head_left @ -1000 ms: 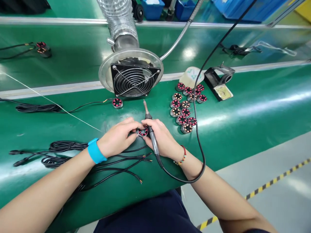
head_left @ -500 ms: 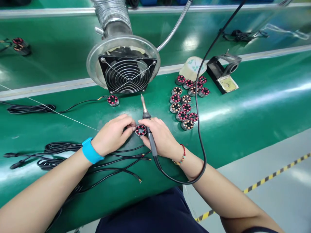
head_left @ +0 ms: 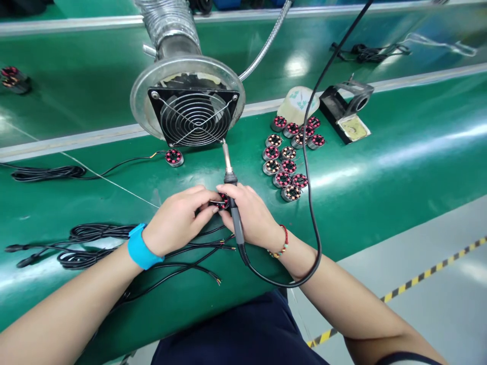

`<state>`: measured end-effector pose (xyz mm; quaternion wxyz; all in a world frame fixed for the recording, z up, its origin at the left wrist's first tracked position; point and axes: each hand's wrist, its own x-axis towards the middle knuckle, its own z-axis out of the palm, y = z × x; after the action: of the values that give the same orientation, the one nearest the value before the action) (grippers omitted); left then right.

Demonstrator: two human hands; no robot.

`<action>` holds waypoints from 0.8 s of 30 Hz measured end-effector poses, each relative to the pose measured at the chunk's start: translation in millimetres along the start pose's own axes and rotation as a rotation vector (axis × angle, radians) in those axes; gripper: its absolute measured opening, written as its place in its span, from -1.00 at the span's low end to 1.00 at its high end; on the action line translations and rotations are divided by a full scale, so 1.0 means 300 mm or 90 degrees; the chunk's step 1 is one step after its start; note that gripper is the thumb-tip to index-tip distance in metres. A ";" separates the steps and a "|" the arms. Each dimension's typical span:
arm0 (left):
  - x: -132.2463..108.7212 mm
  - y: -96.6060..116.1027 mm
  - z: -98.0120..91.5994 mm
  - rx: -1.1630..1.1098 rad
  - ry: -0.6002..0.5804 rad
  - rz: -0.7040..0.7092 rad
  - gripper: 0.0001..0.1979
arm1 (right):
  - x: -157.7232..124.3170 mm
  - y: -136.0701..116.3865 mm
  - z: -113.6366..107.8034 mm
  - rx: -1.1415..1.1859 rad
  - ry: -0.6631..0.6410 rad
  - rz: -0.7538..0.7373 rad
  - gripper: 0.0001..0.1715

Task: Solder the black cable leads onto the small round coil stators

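Observation:
My left hand (head_left: 178,218) and my right hand (head_left: 251,213) meet over a small round motor stator (head_left: 221,202) with red windings, pinching it from both sides just above the green bench. The fingers hide most of it. A soldering iron (head_left: 233,197) also lies in my right hand, its metal tip pointing away toward the fan and its black cord (head_left: 310,167) looping off to the right. Black cables with bare ends (head_left: 190,253) lie under and in front of my wrists.
A fume-extraction fan (head_left: 194,116) on a flexible duct stands behind my hands. Several loose stators (head_left: 285,152) cluster at right, near a tape roll (head_left: 299,104) and an iron stand (head_left: 346,116). One wired stator (head_left: 174,157) sits left of the fan. Solder wire (head_left: 106,180) crosses the bench.
My fingers have closed tighter round the stator, hiding more of it. The iron's tip has swung slightly toward the fan. The view has shifted a little.

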<state>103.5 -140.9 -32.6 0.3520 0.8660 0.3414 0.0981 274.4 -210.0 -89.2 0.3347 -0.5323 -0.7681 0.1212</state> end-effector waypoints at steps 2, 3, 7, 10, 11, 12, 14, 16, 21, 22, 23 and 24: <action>-0.003 0.002 0.010 0.032 -0.016 0.007 -0.74 | -0.001 -0.001 0.001 -0.021 -0.005 0.002 -0.51; -0.004 0.001 0.014 0.040 -0.018 0.007 -0.74 | -0.001 -0.002 0.001 -0.032 -0.006 0.001 -0.52; -0.001 0.000 0.022 0.031 -0.024 -0.009 -0.80 | 0.001 -0.007 -0.001 -0.053 -0.001 -0.012 -0.55; 0.004 0.008 0.022 0.016 -0.021 -0.038 -0.83 | 0.003 -0.012 -0.004 -0.044 -0.011 -0.017 -0.57; 0.005 0.011 0.022 0.011 -0.018 -0.048 -0.82 | 0.004 -0.013 -0.005 -0.040 -0.017 -0.015 -0.58; 0.006 0.014 0.023 0.004 -0.016 -0.056 -0.82 | 0.005 -0.015 -0.005 -0.037 -0.022 -0.011 -0.58; 0.006 0.018 0.025 -0.016 -0.012 -0.063 -0.82 | 0.005 -0.016 -0.005 -0.038 -0.027 -0.007 -0.58; 0.004 0.016 0.025 -0.042 -0.008 -0.067 -0.84 | 0.004 -0.015 -0.003 -0.041 -0.021 -0.010 -0.57; 0.010 -0.016 0.017 -0.112 0.088 -0.171 -0.90 | 0.001 -0.013 -0.003 -0.056 0.045 0.042 -0.56; 0.014 -0.022 0.013 -0.132 0.111 -0.203 -0.89 | 0.001 -0.013 -0.004 -0.062 0.060 0.050 -0.56; 0.018 -0.027 0.009 -0.158 0.124 -0.234 -0.87 | 0.000 -0.014 -0.005 -0.066 0.070 0.052 -0.56; 0.022 -0.031 0.006 -0.190 0.124 -0.259 -0.84 | -0.001 -0.014 -0.006 -0.071 0.079 0.048 -0.57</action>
<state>104.5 -132.7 -40.6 0.4540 0.7044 0.5226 0.1571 272.4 -212.1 -85.6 0.3463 -0.5853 -0.7309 0.0578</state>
